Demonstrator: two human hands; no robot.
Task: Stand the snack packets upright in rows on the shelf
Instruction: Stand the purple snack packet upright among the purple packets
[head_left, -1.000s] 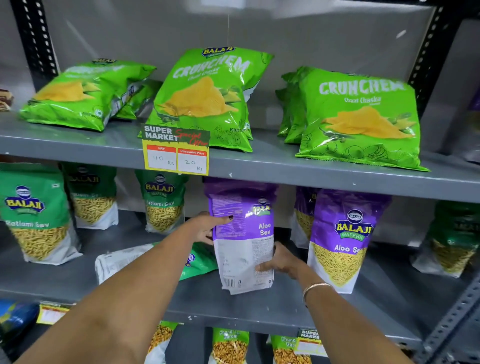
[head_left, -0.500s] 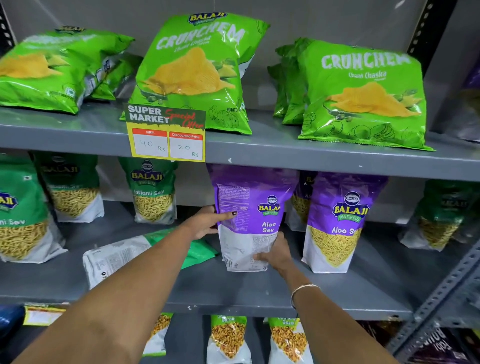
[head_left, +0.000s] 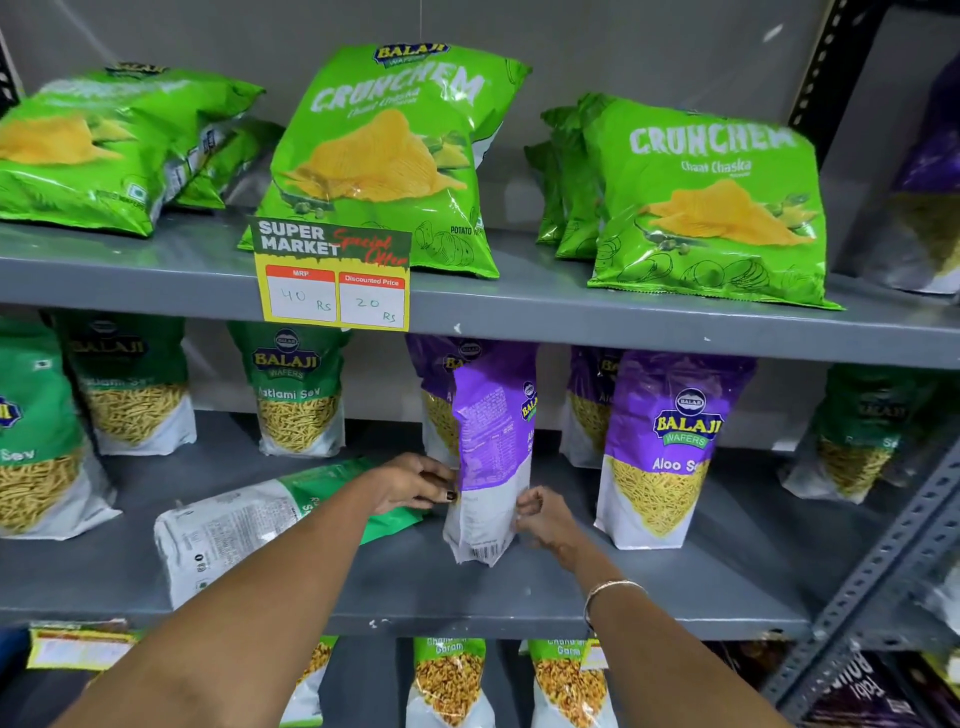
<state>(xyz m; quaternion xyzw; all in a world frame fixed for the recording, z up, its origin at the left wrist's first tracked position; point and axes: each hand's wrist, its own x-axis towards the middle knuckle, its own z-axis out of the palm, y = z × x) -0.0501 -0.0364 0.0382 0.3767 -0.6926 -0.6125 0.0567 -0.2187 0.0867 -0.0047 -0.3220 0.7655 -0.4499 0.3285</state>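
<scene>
glossy plastic packets (head_left: 491, 457); matt metal shelf (head_left: 467, 592)

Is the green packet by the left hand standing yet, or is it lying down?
Lying down. The green packet is flat on the middle shelf, printed back up, beside the left hand.

The held packet (head_left: 491, 457) is purple above and white below, with fine print on its back. The Crunchem bags (head_left: 706, 202) are bright green with yellow wafers pictured, the Ratlami Sev packets (head_left: 298, 389) dark green over white. The shelf (head_left: 571, 317) is grey, its price tag (head_left: 332, 275) yellow, red and white.
</scene>
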